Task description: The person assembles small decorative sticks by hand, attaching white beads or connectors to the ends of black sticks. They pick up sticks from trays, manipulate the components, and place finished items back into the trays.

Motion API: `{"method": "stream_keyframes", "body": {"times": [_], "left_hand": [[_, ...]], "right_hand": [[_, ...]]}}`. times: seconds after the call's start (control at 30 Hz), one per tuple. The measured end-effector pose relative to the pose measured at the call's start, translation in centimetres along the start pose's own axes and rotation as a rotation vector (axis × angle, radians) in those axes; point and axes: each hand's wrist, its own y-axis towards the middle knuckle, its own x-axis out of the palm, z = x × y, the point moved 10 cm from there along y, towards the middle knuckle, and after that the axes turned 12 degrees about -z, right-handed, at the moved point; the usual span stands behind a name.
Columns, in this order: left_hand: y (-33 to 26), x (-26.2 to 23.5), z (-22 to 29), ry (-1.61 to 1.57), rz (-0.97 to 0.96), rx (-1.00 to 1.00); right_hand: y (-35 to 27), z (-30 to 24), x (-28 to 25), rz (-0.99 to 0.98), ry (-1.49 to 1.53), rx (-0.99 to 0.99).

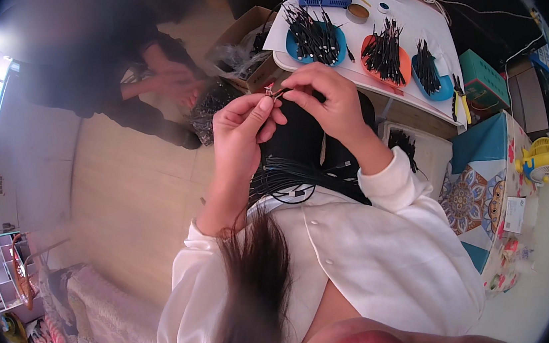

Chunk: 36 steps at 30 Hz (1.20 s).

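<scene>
Wires, thin, red and whitish, (269, 89) are showing at the fingertips, and I am watching them from afar through the head camera, taking twelve o'clock as the top of the view. The left hand (242, 122) is pinching the black cable (263, 156) that is carrying them: its thumb and forefinger are pressing together just below, so the wires are poking out at about one o'clock from the thumb tip. The cable is hanging from that hand toward six o'clock. The right hand (330, 95) is coming in from three o'clock, its thumb and forefinger gripping a short dark piece (280, 93) beside the wires, which are lying at nine o'clock from those tips. I am not managing to tell whether that piece is joining the cable; it is too small.

At six o'clock from the hands, a bundle of black cables (288, 175) is resting across the lap. Toward half past one, a blue tray (342, 45) is holding more cables on the white table (419, 9); an orange tray (406, 72) is sitting near half past two, and pliers (463, 105) are lying past three. Near half past nine, a co-worker's hands (175, 81) are working apart from these.
</scene>
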Motion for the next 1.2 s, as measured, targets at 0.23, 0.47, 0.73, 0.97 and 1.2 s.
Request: {"method": "stream_keyframes", "body": {"times": [0.23,0.47,0.73,0.97,1.2], "left_hand": [[-0.9,0.4,0.5,0.241,0.100,0.091],[-0.6,0.7,-0.5,0.120,0.023,0.034],[-1.0,0.9,0.0,0.165,0.067,0.103],[-0.8,0.8,-0.4,0.011,0.032,0.147],[-0.6,1.0,-0.8,-0.198,-0.029,0.218]], "right_hand": [[-1.7,3.5,2.7,-0.019,0.588,0.401],[-0.6,1.9,1.5,-0.046,0.373,0.315],[-1.5,3.2,2.5,-0.003,0.787,0.334],[-1.6,4.1,3.2,-0.006,0.895,0.350],[-1.6,3.8,6.2,-0.172,1.445,0.393]]}}
